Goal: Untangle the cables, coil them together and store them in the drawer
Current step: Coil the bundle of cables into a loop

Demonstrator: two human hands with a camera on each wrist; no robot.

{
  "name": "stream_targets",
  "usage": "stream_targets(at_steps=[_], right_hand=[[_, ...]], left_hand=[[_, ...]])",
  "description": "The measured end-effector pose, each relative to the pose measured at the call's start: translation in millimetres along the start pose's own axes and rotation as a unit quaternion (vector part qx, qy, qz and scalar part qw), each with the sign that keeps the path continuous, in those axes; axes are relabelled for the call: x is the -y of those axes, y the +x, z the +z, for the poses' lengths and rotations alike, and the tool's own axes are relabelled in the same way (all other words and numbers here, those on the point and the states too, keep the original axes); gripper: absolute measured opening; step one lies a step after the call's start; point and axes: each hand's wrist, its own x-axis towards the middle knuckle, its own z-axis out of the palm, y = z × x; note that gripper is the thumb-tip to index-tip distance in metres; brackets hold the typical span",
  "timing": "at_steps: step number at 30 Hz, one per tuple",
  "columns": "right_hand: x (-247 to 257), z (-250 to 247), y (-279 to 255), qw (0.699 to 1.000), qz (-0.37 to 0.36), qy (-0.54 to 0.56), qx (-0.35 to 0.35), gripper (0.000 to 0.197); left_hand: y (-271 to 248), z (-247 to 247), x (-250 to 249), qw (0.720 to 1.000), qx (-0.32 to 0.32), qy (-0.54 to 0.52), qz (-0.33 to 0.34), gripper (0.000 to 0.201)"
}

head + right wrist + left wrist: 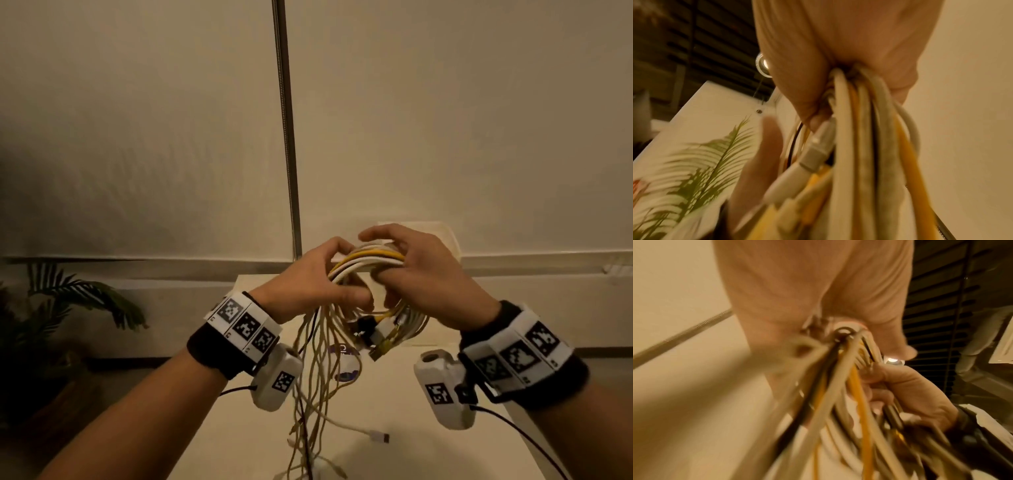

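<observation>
A coil of white, yellow and black cables [368,263] is held up in the air over a light table [428,445]. My left hand [322,281] grips the coil's left side, fingers curled round the strands [851,363]. On the coil's right side my right hand [407,263] grips the bundle [863,123], thumb under it. Loose tails [318,370] hang down from the coil to the table. Plug ends [380,337] dangle under the coil, and one white connector [380,438] lies on the table. No drawer shows in any view.
A thin metal pole [287,137] runs up the pale wall behind the hands. A potted palm [51,308] stands low at the left. A white box [442,236] sits at the wall behind the coil. Something purple and white [346,363] lies on the table under the cables.
</observation>
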Motion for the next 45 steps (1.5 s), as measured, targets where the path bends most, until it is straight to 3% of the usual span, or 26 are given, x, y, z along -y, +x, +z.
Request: stream_targets(at_steps=[2, 6, 11, 16, 18, 22, 27, 29, 32, 34, 36, 39, 41, 45], right_hand=[[-2, -6, 3, 0.997, 0.019, 0.057, -0.046, 0.041], [-4, -7, 9, 0.979, 0.048, 0.15, -0.126, 0.031], [-12, -1, 13, 0.946, 0.086, 0.243, -0.195, 0.027], [-13, 12, 7, 0.917, 0.09, 0.296, -0.251, 0.026], [-13, 16, 3, 0.912, 0.078, 0.302, -0.267, 0.025], [-12, 28, -11, 0.899, 0.057, 0.344, -0.266, 0.024], [-20, 38, -16, 0.886, 0.07, 0.361, -0.282, 0.025], [-24, 39, -19, 0.905, 0.075, 0.331, -0.258, 0.023], [-25, 26, -25, 0.964, 0.084, 0.201, -0.155, 0.021], [-22, 8, -22, 0.982, 0.097, 0.138, -0.082, 0.032], [-17, -8, -12, 0.996, 0.083, 0.025, -0.024, 0.049], [-8, -16, 7, 0.981, 0.044, -0.164, 0.098, 0.051], [-7, -10, 13, 0.977, 0.048, -0.149, 0.147, 0.039], [-10, 3, 10, 0.974, 0.058, -0.093, 0.196, 0.023]], left_hand=[[-5, 0, 12, 0.999, 0.001, -0.049, -0.001, 0.092], [-11, 23, 30, 0.99, -0.088, -0.1, 0.037, 0.06], [-11, 38, 30, 0.983, -0.117, -0.097, 0.104, 0.113], [-9, 50, 27, 0.978, -0.152, -0.006, 0.141, 0.131], [-5, 56, 26, 0.966, -0.208, 0.003, 0.153, 0.115], [1, 67, 22, 0.925, -0.325, -0.067, 0.183, 0.056], [7, 66, 23, 0.914, -0.352, -0.042, 0.196, 0.047], [6, 63, 23, 0.915, -0.345, -0.017, 0.209, 0.048], [3, 52, 24, 0.916, -0.33, 0.034, 0.225, 0.044], [2, 42, 21, 0.927, -0.299, 0.083, 0.209, 0.041], [1, 31, 18, 0.945, -0.227, 0.157, 0.177, 0.041], [2, 27, 7, 0.951, -0.084, 0.269, 0.126, 0.047], [4, 27, 0, 0.951, -0.048, 0.291, 0.097, 0.053], [3, 26, -4, 0.96, -0.035, 0.268, 0.065, 0.055]])
